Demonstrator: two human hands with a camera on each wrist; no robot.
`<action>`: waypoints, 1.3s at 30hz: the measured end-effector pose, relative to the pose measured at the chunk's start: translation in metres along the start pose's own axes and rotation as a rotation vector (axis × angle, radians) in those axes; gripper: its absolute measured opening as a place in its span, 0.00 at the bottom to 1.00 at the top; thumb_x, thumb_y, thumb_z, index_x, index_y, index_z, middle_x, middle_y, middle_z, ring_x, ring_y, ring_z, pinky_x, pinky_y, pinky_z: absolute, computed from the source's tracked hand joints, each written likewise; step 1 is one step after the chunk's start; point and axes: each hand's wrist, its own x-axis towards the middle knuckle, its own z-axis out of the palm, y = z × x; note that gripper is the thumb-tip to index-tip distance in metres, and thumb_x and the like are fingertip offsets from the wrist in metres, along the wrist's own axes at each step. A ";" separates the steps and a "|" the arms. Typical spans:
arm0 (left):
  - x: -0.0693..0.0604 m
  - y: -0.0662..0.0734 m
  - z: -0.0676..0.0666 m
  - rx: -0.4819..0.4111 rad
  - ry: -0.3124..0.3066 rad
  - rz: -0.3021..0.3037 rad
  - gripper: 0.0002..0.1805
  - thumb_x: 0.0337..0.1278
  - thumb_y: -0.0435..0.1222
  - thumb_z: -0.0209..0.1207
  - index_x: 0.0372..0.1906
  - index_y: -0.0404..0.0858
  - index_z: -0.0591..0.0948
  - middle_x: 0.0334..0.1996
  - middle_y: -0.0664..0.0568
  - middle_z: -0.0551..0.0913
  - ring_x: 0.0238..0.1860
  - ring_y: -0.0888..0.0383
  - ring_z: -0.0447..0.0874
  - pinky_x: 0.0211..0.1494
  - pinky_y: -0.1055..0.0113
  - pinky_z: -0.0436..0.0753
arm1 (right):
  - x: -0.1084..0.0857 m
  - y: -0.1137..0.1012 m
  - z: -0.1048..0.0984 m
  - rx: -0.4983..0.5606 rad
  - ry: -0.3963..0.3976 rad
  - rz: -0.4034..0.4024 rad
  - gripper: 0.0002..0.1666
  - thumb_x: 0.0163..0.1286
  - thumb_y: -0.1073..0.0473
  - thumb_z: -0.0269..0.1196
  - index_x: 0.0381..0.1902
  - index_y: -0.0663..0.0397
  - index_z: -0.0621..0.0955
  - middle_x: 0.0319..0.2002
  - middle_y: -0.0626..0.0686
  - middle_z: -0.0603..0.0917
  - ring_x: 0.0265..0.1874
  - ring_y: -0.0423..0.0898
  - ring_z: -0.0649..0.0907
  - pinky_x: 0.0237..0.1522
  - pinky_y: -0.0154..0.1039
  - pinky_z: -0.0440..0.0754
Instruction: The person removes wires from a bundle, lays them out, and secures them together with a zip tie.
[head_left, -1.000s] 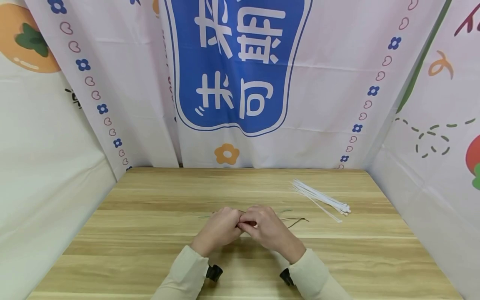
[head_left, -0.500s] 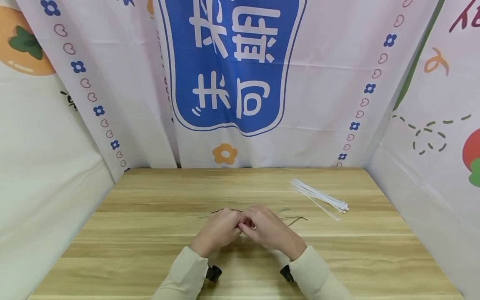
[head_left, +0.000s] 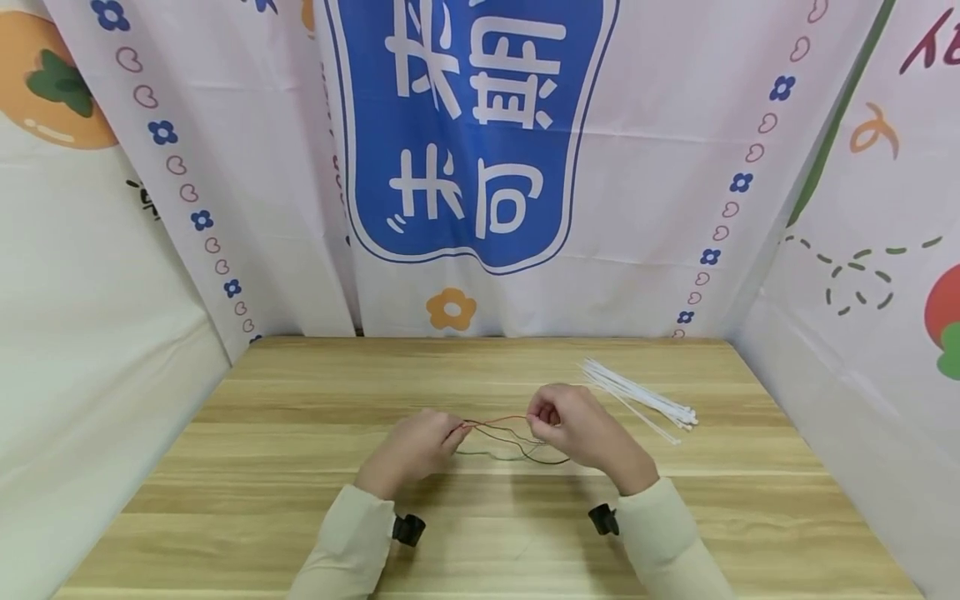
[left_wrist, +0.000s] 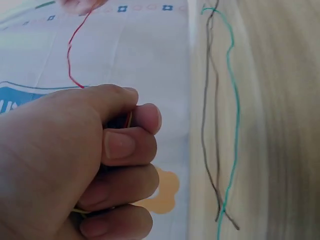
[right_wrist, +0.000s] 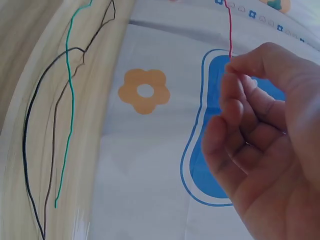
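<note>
In the head view, the red wire (right_wrist: 230, 30) spans the gap between the hands at the lower centre of the frame, its left end at the left hand (head_left: 420, 448) and its right end at the right hand (head_left: 581, 425). The left hand is closed, with all fingers curled; thumb and forefinger pinch the red wire, and a short yellowish strand (left_wrist: 129, 119) shows inside the grip. The right hand pinches the red wire between the tips of thumb and forefinger; its remaining fingers are loosely curled. The red wire is thin, with slight bends along its length. A green wire (left_wrist: 237, 115), a black wire (right_wrist: 25, 135) and a brown wire (right_wrist: 54, 120) lie on the surface (head_left: 480, 533), bent and crossing one another. White cable ties (head_left: 641, 394) lie in a fanned bundle to the right of centre, beyond the right hand.
</note>
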 end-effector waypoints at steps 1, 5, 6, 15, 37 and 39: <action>-0.001 0.000 -0.002 0.004 -0.007 -0.004 0.26 0.84 0.44 0.50 0.20 0.50 0.64 0.17 0.61 0.58 0.20 0.64 0.59 0.28 0.66 0.66 | 0.000 0.001 -0.001 0.010 -0.009 0.008 0.05 0.72 0.66 0.66 0.35 0.52 0.85 0.30 0.43 0.83 0.28 0.34 0.79 0.33 0.31 0.82; -0.001 0.002 -0.004 0.021 -0.006 0.019 0.26 0.84 0.45 0.51 0.19 0.50 0.65 0.17 0.62 0.59 0.21 0.64 0.62 0.29 0.64 0.68 | 0.002 0.000 0.001 -0.010 -0.061 -0.003 0.05 0.75 0.61 0.67 0.43 0.53 0.88 0.37 0.46 0.89 0.35 0.36 0.85 0.41 0.37 0.87; -0.001 0.003 -0.004 0.031 -0.006 0.024 0.26 0.83 0.45 0.52 0.19 0.50 0.65 0.17 0.62 0.60 0.21 0.64 0.63 0.30 0.64 0.69 | 0.002 0.000 0.002 -0.026 -0.072 -0.011 0.07 0.75 0.60 0.67 0.46 0.54 0.88 0.39 0.47 0.90 0.37 0.38 0.86 0.43 0.39 0.88; 0.000 0.009 0.003 0.036 -0.045 0.037 0.24 0.84 0.44 0.52 0.21 0.51 0.72 0.17 0.63 0.60 0.20 0.65 0.61 0.31 0.65 0.69 | 0.004 -0.006 0.015 0.027 -0.152 -0.141 0.08 0.75 0.62 0.68 0.48 0.50 0.90 0.43 0.47 0.93 0.39 0.36 0.89 0.43 0.33 0.87; -0.005 -0.017 -0.018 -0.203 -0.123 0.119 0.23 0.85 0.43 0.48 0.25 0.43 0.75 0.21 0.62 0.67 0.22 0.67 0.60 0.36 0.68 0.72 | -0.005 0.030 -0.005 -0.177 -0.026 0.020 0.10 0.74 0.62 0.68 0.33 0.45 0.91 0.27 0.44 0.89 0.20 0.31 0.73 0.27 0.30 0.75; -0.006 -0.021 -0.022 -0.235 -0.132 0.119 0.23 0.86 0.41 0.48 0.25 0.42 0.74 0.21 0.61 0.64 0.22 0.66 0.58 0.34 0.69 0.70 | -0.006 0.033 -0.008 -0.189 -0.021 0.048 0.10 0.74 0.61 0.68 0.33 0.43 0.91 0.27 0.43 0.89 0.20 0.31 0.74 0.27 0.30 0.75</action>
